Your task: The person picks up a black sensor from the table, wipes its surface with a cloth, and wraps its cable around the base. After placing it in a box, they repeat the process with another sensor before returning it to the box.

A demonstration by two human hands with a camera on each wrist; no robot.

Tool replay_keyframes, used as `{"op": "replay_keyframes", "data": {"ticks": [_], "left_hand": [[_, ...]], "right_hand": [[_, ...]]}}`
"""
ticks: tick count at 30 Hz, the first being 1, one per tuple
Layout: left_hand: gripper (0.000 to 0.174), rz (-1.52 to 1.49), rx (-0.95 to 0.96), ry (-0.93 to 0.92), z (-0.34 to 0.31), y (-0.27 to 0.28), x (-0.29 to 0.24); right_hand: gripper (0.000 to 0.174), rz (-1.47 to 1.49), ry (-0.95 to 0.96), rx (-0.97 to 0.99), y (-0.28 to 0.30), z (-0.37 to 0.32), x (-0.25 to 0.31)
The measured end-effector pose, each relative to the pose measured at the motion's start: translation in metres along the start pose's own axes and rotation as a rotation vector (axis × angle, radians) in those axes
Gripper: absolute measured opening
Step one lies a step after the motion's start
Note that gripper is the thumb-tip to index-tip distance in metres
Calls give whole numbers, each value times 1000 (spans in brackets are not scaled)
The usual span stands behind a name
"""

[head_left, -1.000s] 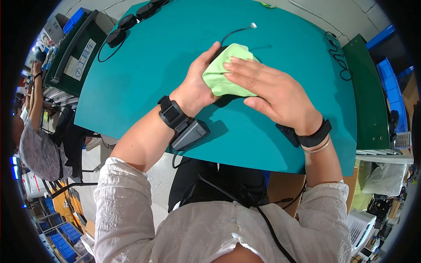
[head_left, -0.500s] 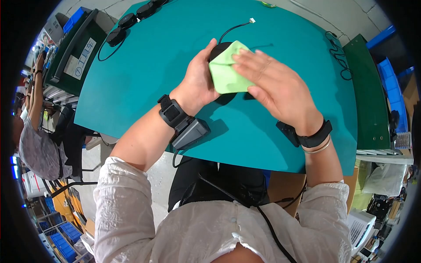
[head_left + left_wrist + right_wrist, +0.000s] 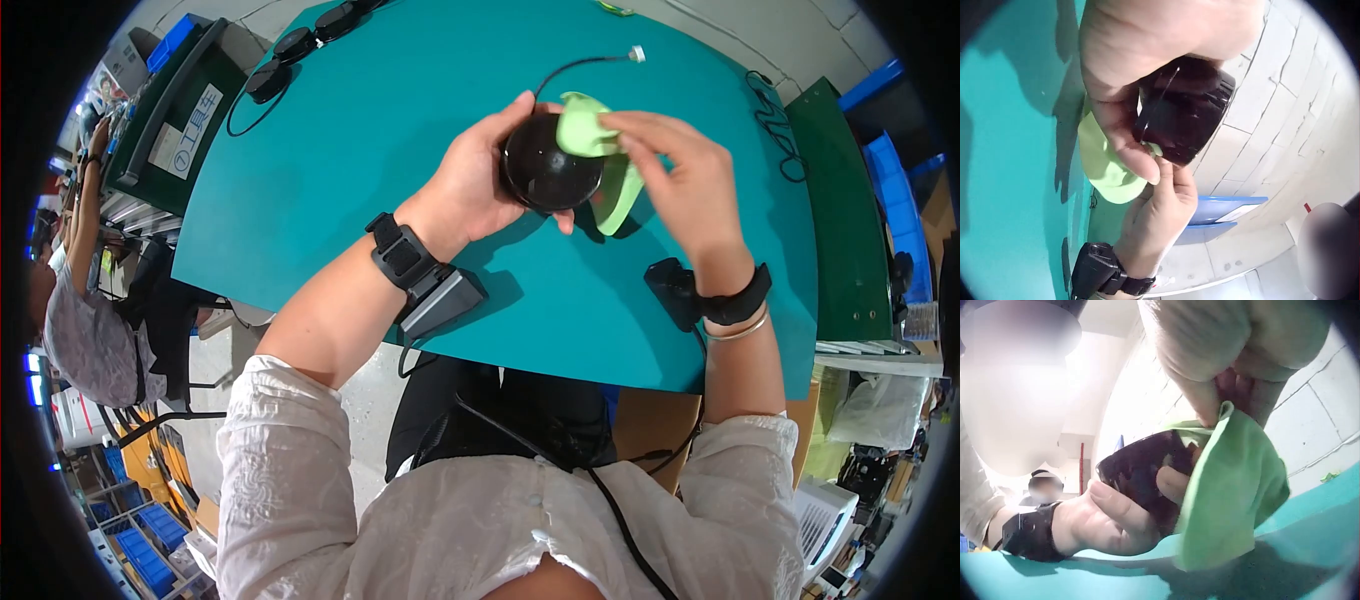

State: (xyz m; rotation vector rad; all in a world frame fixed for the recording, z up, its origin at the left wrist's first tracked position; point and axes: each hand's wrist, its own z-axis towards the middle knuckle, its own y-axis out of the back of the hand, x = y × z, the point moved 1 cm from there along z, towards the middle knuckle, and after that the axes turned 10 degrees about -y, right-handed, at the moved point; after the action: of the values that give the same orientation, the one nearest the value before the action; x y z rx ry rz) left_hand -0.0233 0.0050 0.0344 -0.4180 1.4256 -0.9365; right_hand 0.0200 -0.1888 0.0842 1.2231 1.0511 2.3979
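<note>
In the head view a round, glossy black object (image 3: 550, 165) rests in my left hand (image 3: 470, 185), whose fingers curl round its side and underside. A black cable with a white connector (image 3: 637, 54) runs from its far side. My right hand (image 3: 690, 180) pinches a light green cloth (image 3: 585, 128) at the object's right edge, and part of the cloth hangs down beside it. The right wrist view shows the cloth (image 3: 1229, 487) hanging from the pinching fingers, partly covering the black object (image 3: 1147, 469). In the left wrist view the object (image 3: 1185, 112) is under the left palm.
Linked black round parts (image 3: 295, 45) lie at the teal table's (image 3: 350, 140) far left edge. A coiled black cable (image 3: 770, 130) lies at the right edge. A green tool cart (image 3: 165, 140) stands at left, blue bins (image 3: 890, 200) at right. Another person (image 3: 95, 330) is at far left.
The right hand has gone from lying flat over the cloth to pinching it and has moved right. The cloth has slid off most of the black object, whose glossy face now shows. The connector has shifted right.
</note>
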Motion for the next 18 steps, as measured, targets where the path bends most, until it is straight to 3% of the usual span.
{"op": "replay_keyframes", "data": {"ticks": [2,4,8,12,14,18], "left_hand": [[49,-18,4,-59,1,1,-5],[47,-3,59,-156,2,4,-12],[49,-34,18,-188,2,4,-15],[50,-34,18,-178,1,2,-16],[51,-66,51,-171,1,3,-15],[52,-67,66,-160,1,0,-15]], "right_hand": [[17,-32,-14,-107,10,5,-7],[18,-184,-181,-203,23,9,-19],[18,-342,-298,-250,32,13,-37],[21,-470,-335,-164,26,11,-60],[22,-557,-476,42,23,9,-61],[26,-589,-487,64,21,8,-52]]}}
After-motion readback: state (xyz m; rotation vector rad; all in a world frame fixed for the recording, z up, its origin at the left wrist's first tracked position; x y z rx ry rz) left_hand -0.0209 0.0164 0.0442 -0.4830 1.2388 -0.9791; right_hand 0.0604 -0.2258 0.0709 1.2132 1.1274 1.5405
